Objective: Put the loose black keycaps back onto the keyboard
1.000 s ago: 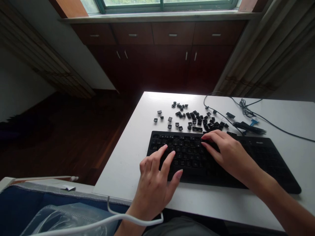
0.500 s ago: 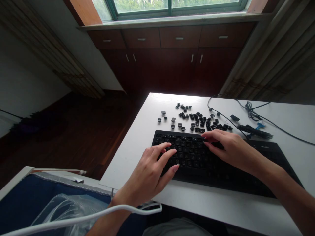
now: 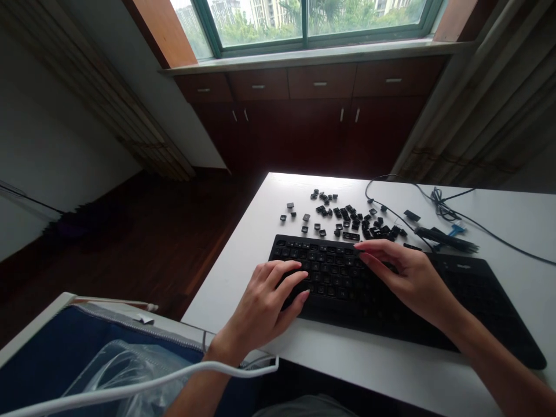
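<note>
A black keyboard [image 3: 330,310] lies on the white table, its keys partly stripped so that bare key sockets show. My left hand [image 3: 271,298] rests over its left end, fingers spread and holding nothing. At the top row, around the middle of the keyboard, my right hand [image 3: 402,275] has thumb and index fingertip pinched close together; anything between them is too small to make out. Loose black keycaps [image 3: 347,214] lie scattered just beyond the keyboard, and a longer keycap [image 3: 351,236] sits close to its back edge.
A dark brush-like tool [image 3: 447,239] and a blue piece [image 3: 456,230] lie behind the keyboard's right half. A black cable [image 3: 490,217] curls across the table [image 3: 243,255]. At lower left, a white bar [image 3: 143,387] crosses a blue fabric bin [image 3: 43,347] holding clear plastic.
The view has tilted up slightly, showing more of the window. My right thumb and index finger have drawn closer together at the top row. My left hand stays over the keyboard's left end.
</note>
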{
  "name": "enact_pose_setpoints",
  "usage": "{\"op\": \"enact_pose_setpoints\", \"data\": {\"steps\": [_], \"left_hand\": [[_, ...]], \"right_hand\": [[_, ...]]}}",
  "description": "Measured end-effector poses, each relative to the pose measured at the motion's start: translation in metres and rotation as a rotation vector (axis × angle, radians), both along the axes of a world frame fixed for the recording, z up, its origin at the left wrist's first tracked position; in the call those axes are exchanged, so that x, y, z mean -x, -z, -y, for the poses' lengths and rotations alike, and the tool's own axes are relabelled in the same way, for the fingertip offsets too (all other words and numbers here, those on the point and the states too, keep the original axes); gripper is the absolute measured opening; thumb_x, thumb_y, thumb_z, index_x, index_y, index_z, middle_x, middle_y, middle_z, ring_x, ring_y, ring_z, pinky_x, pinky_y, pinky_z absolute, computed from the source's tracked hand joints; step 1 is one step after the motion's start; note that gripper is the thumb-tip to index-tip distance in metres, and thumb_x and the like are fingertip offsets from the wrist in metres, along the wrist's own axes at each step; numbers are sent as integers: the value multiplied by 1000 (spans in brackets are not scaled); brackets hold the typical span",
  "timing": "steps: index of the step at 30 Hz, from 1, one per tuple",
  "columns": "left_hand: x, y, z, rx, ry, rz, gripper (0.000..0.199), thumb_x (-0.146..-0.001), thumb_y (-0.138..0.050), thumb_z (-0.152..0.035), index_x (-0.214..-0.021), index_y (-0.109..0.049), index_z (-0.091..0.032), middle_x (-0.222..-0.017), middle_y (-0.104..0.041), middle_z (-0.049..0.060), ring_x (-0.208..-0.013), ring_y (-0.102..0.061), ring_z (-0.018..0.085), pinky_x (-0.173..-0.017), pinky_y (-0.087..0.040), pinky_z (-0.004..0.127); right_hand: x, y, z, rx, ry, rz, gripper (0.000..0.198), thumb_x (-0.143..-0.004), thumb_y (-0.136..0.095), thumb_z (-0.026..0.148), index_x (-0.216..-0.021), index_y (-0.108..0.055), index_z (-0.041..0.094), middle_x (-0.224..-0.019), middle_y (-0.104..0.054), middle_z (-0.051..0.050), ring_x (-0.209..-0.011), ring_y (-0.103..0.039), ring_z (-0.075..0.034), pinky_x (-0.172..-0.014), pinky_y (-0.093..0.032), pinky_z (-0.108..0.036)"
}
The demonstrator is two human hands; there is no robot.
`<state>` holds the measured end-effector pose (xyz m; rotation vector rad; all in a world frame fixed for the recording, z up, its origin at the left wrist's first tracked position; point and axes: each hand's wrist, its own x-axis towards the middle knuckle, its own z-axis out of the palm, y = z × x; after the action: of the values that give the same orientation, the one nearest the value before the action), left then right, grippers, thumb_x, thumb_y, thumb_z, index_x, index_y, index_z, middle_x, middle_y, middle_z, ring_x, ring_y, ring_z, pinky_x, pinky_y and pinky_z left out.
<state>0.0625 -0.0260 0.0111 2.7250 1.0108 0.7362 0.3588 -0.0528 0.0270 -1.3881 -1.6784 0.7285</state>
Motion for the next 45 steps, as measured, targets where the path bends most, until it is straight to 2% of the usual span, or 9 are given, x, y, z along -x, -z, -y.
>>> {"op": "enact_pose_setpoints", "data": {"steps": [3, 8, 12, 15, 19, 23, 36, 41, 45], "left_hand": [[-1, 0, 0, -14, -11, 1, 35, -92, -61, -21, -127, -58, -22, -129, -61, 10, -118, -56, 24, -99, -48, 41], [-4, 0, 5, 6, -45, -10, 36, -93, -61, -22, -129, -57, -22, -132, -58, 10, -121, -53, 25, -101, -46, 43], [-8, 3, 14, 7, -97, 8, 36, -93, -61, -21, -129, -57, -21, -133, -57, 11, -122, -51, 26, -102, -44, 44], [-9, 4, 19, -5, -97, 11, 36, -92, -62, -22, -128, -58, -20, -133, -56, 12, -121, -52, 27, -102, -44, 45], [-9, 5, 18, -3, -85, 25, 36, -92, -62, -22, -128, -58, -19, -133, -56, 13, -122, -51, 28, -103, -44, 46], [-7, 6, 17, 14, -72, 39, 37, -92, -62, -22, -128, -58, -19, -134, -55, 13, -121, -51, 28, -103, -44, 46], [-8, 8, 15, 43, -75, 84, 36, -91, -63, -24, -127, -60, -20, -134, -57, 12, -121, -52, 27, -103, -45, 45], [-21, 2, 14, 57, -81, 155, 43, -93, -62, -23, -135, -54, -19, -131, -60, 11, -119, -55, 25, -101, -46, 42], [-35, -4, 14, 74, 42, 215, 49, -94, -60, -17, -142, -48, -19, -126, -65, 8, -110, -59, 20, -95, -47, 38]], "right_hand": [[6, -2, 5, -14, 20, 0, 29, -94, -62, 35, -120, -67, 24, -109, -72, -6, -94, -71, -20, -84, -62, -36], [31, -4, 27, -133, 38, 212, 25, -96, -57, 23, -120, -63, 24, -110, -65, -5, -91, -66, -16, -78, -58, -29], [55, 6, 47, -307, 90, 391, 24, -96, -56, 13, -119, -60, 17, -115, -63, -10, -105, -61, -20, -92, -53, -35], [67, 14, 52, -363, 118, 535, 29, -94, -57, 8, -122, -59, 14, -116, -63, -12, -106, -59, -24, -93, -52, -42], [72, 17, 47, -301, 139, 549, 28, -95, -57, 13, -123, -62, 17, -109, -62, -11, -98, -60, -23, -86, -54, -41], [67, 11, 37, -145, 117, 304, 34, -99, -54, 18, -132, -57, 24, -107, -64, -6, -93, -63, -16, -81, -55, -29], [53, 1, 18, 221, 116, 72, 24, -93, -62, 41, -115, -66, 31, -106, -72, 2, -90, -67, -15, -79, -56, -27], [51, -3, 18, 259, 93, 87, 27, -93, -61, 43, -118, -66, 32, -110, -70, 1, -95, -65, -15, -84, -55, -27], [54, -7, 26, 223, 16, 90, 25, -94, -60, 40, -116, -66, 29, -112, -69, -1, -96, -65, -16, -82, -56, -27]]}}
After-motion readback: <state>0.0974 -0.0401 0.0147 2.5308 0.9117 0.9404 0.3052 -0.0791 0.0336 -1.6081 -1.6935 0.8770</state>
